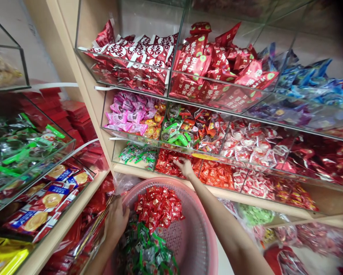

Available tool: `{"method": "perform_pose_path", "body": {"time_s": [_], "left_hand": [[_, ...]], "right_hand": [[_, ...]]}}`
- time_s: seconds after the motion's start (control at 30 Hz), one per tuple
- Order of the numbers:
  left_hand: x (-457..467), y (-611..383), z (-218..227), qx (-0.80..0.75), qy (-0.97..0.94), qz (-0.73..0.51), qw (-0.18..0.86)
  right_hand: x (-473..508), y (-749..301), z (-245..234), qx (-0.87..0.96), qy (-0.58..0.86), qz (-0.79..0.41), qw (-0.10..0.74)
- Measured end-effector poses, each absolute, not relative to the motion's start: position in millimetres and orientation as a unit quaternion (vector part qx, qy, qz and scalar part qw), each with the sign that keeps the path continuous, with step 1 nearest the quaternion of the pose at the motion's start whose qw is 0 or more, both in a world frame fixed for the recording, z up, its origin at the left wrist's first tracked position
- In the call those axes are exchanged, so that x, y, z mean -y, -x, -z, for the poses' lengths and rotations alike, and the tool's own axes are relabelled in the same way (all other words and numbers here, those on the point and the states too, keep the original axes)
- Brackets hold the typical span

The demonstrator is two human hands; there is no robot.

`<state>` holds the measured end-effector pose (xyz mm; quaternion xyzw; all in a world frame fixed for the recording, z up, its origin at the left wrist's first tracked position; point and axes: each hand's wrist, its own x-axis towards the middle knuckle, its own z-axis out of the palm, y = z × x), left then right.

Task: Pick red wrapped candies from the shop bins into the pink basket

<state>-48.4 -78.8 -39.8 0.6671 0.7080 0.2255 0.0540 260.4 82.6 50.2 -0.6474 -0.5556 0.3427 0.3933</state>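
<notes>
My right hand [185, 168] is in a low bin of small red-wrapped candies [167, 162], with the fingers stretched out and apart against the wrappers. No candy shows in its grasp. My left hand [117, 217] holds the left rim of a round pink plastic basket [201, 225], fingers curled over the edge. Inside the basket, a heap of red-wrapped candies [160, 208] lies toward the back. Green-and-clear wrapped candies [148, 250] fill the front left part, and the perforated bottom shows on the right.
Clear bins of wrapped sweets rise in tiers ahead, including red-and-white packets [139, 49], pink candies [128, 110] and orange-red candies [215, 173]. A wooden shelf upright [82, 88] stands left, beside bins of packaged biscuits [51, 198]. Plastic bags of sweets [256, 214] sit below at right.
</notes>
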Motion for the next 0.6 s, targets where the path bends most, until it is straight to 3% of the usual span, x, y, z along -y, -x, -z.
{"method": "perform_pose_path", "body": {"time_s": [0.23, 0.4, 0.6], "left_hand": [[78, 47, 36, -0.704, -0.673, -0.222, 0.049], [78, 44, 32, -0.704, -0.671, -0.228, 0.049], [79, 44, 33, -0.708, -0.669, -0.22, 0.055]], "right_hand": [[-64, -259, -90, 0.475, 0.595, -0.436, 0.479], [-15, -257, -101, 0.485, 0.534, -0.551, 0.419], [45, -262, -56, 0.408, 0.568, -0.637, 0.324]]}}
